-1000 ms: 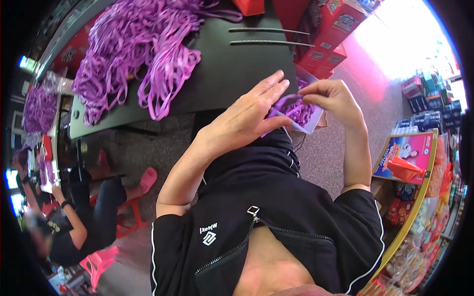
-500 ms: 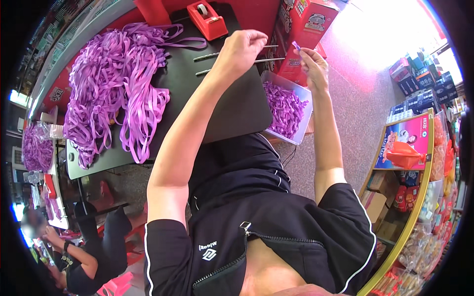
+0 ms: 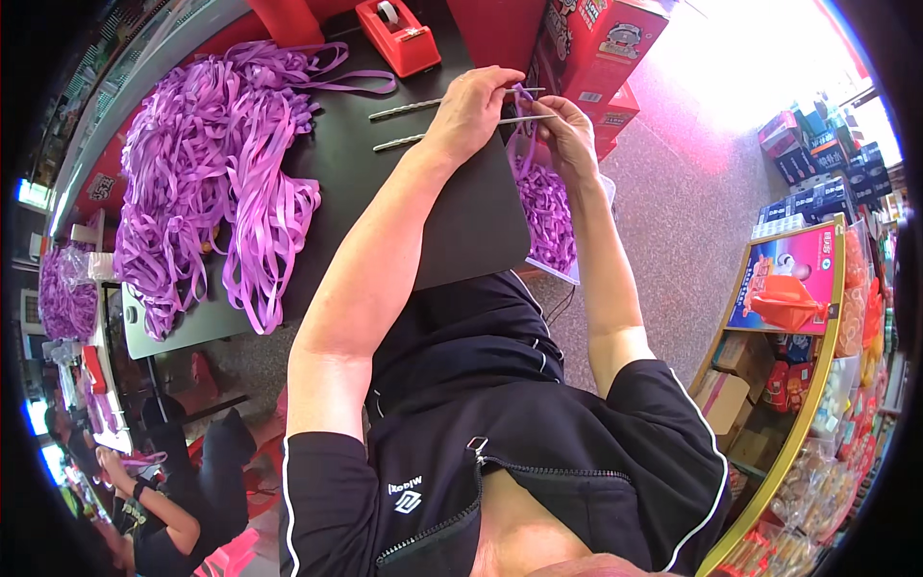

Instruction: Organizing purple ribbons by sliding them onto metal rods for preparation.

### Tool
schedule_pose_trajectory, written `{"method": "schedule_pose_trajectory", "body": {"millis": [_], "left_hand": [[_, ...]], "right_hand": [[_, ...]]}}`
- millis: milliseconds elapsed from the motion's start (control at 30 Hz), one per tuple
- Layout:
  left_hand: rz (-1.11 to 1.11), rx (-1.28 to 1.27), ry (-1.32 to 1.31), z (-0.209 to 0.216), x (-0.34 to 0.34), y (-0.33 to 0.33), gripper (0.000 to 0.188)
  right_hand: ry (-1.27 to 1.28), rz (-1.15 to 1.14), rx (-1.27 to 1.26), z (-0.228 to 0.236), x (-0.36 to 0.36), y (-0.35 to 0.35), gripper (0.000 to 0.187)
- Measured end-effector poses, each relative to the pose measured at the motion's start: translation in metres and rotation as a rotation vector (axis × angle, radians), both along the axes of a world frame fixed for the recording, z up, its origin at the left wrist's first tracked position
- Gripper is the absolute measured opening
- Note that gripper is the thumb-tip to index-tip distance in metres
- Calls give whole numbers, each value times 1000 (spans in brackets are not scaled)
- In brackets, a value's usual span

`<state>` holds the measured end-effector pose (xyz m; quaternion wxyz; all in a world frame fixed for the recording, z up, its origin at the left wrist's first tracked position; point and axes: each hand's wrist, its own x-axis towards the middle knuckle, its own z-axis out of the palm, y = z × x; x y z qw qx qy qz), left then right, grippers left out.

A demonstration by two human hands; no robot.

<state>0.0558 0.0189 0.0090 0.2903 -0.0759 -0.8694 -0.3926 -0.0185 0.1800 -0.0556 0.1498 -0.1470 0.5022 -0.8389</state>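
Observation:
Two thin metal rods (image 3: 399,142) lie side by side across the dark table, their ends reaching past its right edge. A purple ribbon (image 3: 522,99) is at those ends, with a strand hanging below. My left hand (image 3: 471,111) reaches over the rods, thumb and fingers pinched on the ribbon. From the other side my right hand (image 3: 569,130) comes close, its fingertips closed at the ribbon beside the rod tips. Exactly how the ribbon runs round the rods is partly hidden by my fingers. Under my hands stands a clear plastic bin (image 3: 567,273) of short purple ribbon pieces (image 3: 546,219).
A big heap of long purple ribbons (image 3: 192,163) covers the left of the table (image 3: 385,226). Behind it sits a red tape dispenser (image 3: 404,40). Red boxes (image 3: 601,53) stand beyond the bin. Goods shelves (image 3: 784,385) line the right. Another person (image 3: 154,510) sits at lower left.
My right hand has moved left from beside the bin to the rod tips, bringing its bit of purple ribbon close to my left hand. A ribbon strand now hangs there.

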Motion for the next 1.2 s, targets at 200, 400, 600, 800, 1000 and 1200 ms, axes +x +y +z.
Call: {"method": "schedule_pose_trajectory", "body": {"millis": [200,400,600,800,1000,1200], "left_hand": [[-51,28,-167,7,-8,5,25],[6,184,-339,20,-21,3,26],[64,90,-308,10,-31,3,24],[58,170,-297,-1,-32,6,23],[87,109,-273,-1,-28,6,22],[80,70,-259,0,-26,7,23]], "right_hand": [[-16,-25,-106,-9,9,-10,15],[-91,92,-133,-7,14,-10,25],[273,54,382,-5,-8,-13,31],[326,49,409,-20,-30,-12,27],[210,35,454,-42,-23,-3,26],[307,-36,597,-104,-22,9,24]]}}
